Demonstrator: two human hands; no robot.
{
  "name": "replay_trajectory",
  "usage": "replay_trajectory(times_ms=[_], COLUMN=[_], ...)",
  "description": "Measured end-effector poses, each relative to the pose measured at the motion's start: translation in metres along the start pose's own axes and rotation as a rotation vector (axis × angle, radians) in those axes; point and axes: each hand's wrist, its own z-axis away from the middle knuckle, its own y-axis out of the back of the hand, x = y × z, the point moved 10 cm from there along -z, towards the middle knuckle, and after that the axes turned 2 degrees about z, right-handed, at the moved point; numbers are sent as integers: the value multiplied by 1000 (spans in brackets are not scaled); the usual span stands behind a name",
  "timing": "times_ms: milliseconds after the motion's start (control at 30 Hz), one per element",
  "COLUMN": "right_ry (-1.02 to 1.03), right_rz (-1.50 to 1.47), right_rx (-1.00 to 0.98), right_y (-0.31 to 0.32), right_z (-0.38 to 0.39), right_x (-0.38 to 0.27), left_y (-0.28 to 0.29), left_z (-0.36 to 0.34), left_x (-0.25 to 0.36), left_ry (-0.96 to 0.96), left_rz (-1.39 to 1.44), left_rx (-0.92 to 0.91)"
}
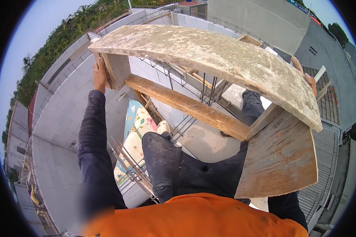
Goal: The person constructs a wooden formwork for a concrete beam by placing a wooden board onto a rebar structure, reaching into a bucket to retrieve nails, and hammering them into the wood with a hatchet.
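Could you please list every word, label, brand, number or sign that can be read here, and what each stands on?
None can be read.
Wooden formwork, between the left hand and right hand: stains, no readable lettering.
Patterned cloth: colourful pictures, no readable text.
Orange shirt: no readable lettering.
Distant buildings: any markings are too small to read.

Long pale wooden board [194, 47]: rough, matt, mottled with greyish crust; brown squared wooden crossbar [186, 104]: smoother, visibly grained; tan plywood end panel [283, 158]: scuffed, streaked. Pale-grey block wall [67, 98]: matt. Orange cloth shirt [201, 215] and dark cloth trousers [205, 172]: matt, the trousers dusty.
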Motion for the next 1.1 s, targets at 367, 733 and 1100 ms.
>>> replay_trajectory(times_ms=[367,733,1100], right_ry=[-38,-94,44], right_rz=[163,375,357], right_rx=[159,685,777], right_y=[-86,-151,-193], right_z=[-1,14,20], right_x=[0,55,117], left_y=[-78,-239,-246], left_z=[-57,-3,-53], left_x=[-27,-64,-37], left_ry=[142,563,570], left_rz=[232,1235,890], left_rx=[-138,-231,-553])
